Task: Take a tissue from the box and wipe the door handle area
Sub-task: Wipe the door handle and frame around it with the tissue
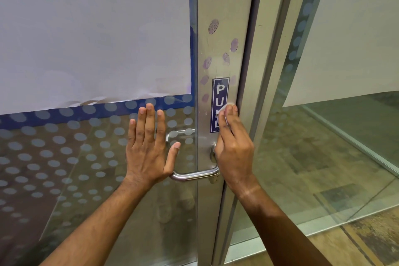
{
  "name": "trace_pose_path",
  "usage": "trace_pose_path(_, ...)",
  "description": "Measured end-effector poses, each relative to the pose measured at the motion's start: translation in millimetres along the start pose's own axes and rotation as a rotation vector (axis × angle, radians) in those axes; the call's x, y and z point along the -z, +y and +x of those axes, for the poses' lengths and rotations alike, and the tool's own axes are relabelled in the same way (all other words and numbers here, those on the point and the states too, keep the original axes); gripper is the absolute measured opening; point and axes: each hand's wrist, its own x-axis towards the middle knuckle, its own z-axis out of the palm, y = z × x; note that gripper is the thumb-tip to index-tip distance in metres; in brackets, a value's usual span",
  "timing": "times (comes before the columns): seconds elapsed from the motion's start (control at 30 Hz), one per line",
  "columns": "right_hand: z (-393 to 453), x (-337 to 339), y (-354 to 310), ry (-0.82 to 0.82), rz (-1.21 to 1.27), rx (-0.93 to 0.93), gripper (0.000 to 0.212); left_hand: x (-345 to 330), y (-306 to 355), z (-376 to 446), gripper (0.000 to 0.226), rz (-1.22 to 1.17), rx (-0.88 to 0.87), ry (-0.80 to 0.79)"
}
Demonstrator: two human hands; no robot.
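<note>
Several smudges (224,49) lie straight above my right hand (233,147), which pinches the tissue (224,111). My left hand (149,147) rests flat, empty, farther off.

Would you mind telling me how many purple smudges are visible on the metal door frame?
7: one highest, two near the right edge, three down the left edge, one faint beside the sign. The right hand may hide others.

A single head-worn wide-angle camera looks forward and slightly down, close to a glass door (97,157). Both forearms reach in from the bottom edge, and straight lines bow near the frame's edges.
</note>
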Motion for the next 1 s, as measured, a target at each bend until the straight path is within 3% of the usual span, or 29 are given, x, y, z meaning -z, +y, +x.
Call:
trace_pose_path(0.2, -10, -2, 4, -0.063, -0.019, 0.019, 0.049, -2, 0, 0, 0.091, 0.001, -0.005, 0.000)
trace_pose_path(0.4, -1, -5, -1, 0.001, -0.019, -0.005, 0.043, -3, 0, 0, 0.091, 0.002, -0.013, 0.013)
trace_pose_path(0.57, -10, 1, -1, -0.047, 0.061, 0.059, 0.046, -2, 0, 0, 0.092, -0.009, -0.009, 0.007)
trace_pose_path(0.8, 38, 6, -17, 0.135, 0.148, 0.147, 0.035, -1, 0, 0, 0.091, -0.007, -0.008, -0.004)
trace_pose_path(1.0, 29, -4, -23, 0.002, 0.049, 0.216, 0.045, -2, 0, 0, 0.092, -0.001, -0.012, 0.002)
